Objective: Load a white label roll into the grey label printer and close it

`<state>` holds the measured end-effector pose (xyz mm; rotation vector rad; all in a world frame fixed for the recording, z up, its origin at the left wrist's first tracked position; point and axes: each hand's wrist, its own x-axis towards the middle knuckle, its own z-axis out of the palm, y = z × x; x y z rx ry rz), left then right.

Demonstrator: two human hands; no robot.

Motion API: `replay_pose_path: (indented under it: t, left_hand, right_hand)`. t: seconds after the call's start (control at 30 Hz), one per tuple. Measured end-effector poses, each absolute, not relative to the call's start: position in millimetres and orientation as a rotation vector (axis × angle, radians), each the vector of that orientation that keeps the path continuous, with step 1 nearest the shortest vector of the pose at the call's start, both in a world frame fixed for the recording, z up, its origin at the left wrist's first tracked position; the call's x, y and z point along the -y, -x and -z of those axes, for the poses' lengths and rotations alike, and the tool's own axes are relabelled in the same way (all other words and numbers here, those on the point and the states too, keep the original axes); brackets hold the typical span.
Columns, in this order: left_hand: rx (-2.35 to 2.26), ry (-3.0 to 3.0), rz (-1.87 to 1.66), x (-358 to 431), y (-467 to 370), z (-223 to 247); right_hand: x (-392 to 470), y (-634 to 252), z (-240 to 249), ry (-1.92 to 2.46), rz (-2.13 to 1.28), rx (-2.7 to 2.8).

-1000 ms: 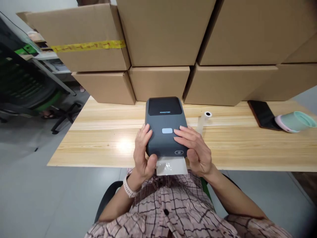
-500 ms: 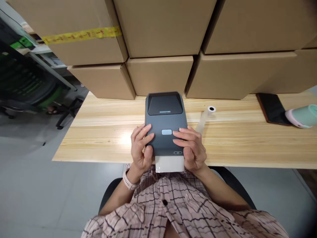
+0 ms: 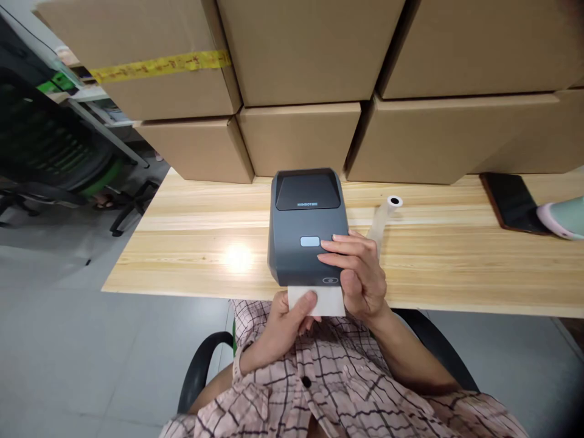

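A dark grey label printer (image 3: 292, 261) stands at the front edge of the wooden table, a pale blue button on its lid. From its front slot a white label strip (image 3: 329, 304) sticks out over the edge. My left hand (image 3: 285, 319) pinches this strip, thumb on top and fingers underneath. My right hand (image 3: 362, 277) grips the printer's right front corner, with its fingers laid on the lid beside the button and the thumb bent at the side. To the right of the printer, a small white roll (image 3: 394, 203) has a translucent strip trailing from it.
Stacked cardboard boxes (image 3: 301, 131) line the back of the table (image 3: 191, 243). At the right lie a dark phone (image 3: 511, 201) and a green-and-pink cup (image 3: 566, 216). An office chair (image 3: 59, 134) is on the floor at the left.
My left hand has left the printer's left side and moved down to the label strip, closing on it. My right hand has stayed on the printer. The view has shifted slightly.
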<state>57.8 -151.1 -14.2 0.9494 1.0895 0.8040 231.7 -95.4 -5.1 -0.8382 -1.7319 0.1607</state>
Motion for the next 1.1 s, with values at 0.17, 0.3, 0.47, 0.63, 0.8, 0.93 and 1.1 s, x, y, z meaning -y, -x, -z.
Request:
replay_pose_path:
  t: [0.17,0.3,0.47,0.63,0.8,0.93,1.1]
  left_hand:
    - [-1.101,-1.106,-0.825,147,-54,21]
    - [-1.108,-1.145,-0.800,146,-49,27]
    - [-1.078,-1.185,-0.769,141,-48,27]
    - [-1.070,-1.249,-0.801,144,-47,27]
    - [-1.313,-1.366,-1.416,151,-41,34]
    - [-1.464,-1.203,-1.820,141,-37,39]
    - [-1.287,-1.293,-1.478,134,-39,45]
  right_hand:
    - [92,-235,-10,0.927,-0.101,1.873]
    - [89,-237,-27,1.051,0.056,2.056]
    - [79,-242,-40,1.007,0.107,2.262]
    - [74,-247,-42,0.988,-0.039,2.313]
    - [83,-235,-29,1.056,-0.032,2.125]
    - [99,-219,-4,1.104,-0.024,1.846]
    - [123,-210,36,1.066,-0.515,1.293]
